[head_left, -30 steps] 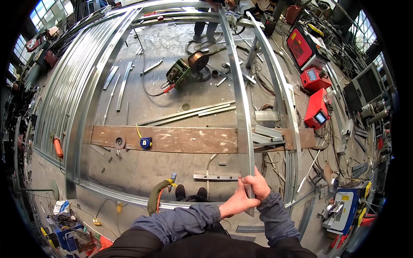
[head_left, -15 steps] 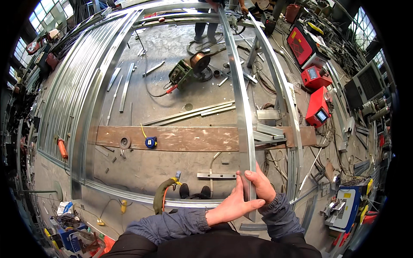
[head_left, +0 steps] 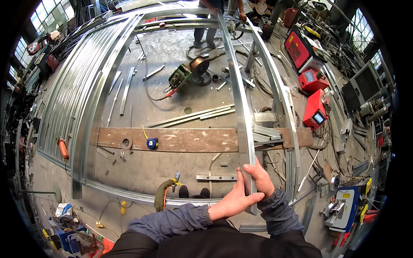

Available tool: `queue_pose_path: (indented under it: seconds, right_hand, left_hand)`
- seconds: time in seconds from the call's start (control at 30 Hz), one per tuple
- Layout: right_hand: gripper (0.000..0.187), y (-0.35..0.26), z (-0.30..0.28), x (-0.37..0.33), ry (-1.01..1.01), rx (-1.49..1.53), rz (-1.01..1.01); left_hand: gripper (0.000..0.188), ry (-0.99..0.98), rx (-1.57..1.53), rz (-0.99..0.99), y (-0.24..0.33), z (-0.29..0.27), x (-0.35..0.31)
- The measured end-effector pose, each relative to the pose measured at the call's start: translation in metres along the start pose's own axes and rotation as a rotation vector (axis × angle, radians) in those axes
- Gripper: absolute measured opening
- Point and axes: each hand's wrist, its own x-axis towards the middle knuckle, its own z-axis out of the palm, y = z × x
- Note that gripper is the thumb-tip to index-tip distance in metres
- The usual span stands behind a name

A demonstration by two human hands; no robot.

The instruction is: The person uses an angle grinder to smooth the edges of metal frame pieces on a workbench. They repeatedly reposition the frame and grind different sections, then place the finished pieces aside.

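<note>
My two hands clasp the near end of a long, shiny square metal tube [head_left: 245,129] that runs away from me. My left hand [head_left: 232,201] lies along its left side, fingers stretched forward and thumb crossing by the tube's end. From the right, my right hand [head_left: 261,180] wraps the tube, thumb on top; its other fingers are partly hidden. At the far end, a co-worker's hand [head_left: 215,12] is on the tube. A large metal frame [head_left: 142,197] extends across the near side and to the left, where ribbed metal lengths [head_left: 69,103] lie.
A brown board [head_left: 185,139] crosses the middle, bearing a blue tape measure [head_left: 152,143] and a disc [head_left: 126,143]. Beyond it stands a wire feeder with a copper-coloured spool [head_left: 198,66]. Red machines [head_left: 315,112] and cables lie right. A green-sleeved hose [head_left: 161,193] hangs over the near rail.
The tube's near end has come slightly closer to me, with both hands still on it. More of the co-worker shows at the far end as the view has shifted slightly.
</note>
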Motion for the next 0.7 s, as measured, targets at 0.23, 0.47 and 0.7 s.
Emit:
queue_pose_path:
  seconds: [0.23,0.47,0.7]
  right_hand:
    - [0.081,0.002,0.000,0.000,-0.017,0.174,0.131]
    - [0.100,0.042,-0.018,0.000,-0.020,-0.097,0.072]
    - [0.108,0.112,0.007,0.033,-0.059,-0.309,0.062]
  left_hand:
    - [0.137,0.045,0.098,-0.127,-0.001,0.000,-0.007]
    - [0.128,0.034,0.045,-0.035,-0.022,0.004,-0.013]
    - [0.076,0.227,-0.076,-0.223,-0.111,-0.024,-0.028]
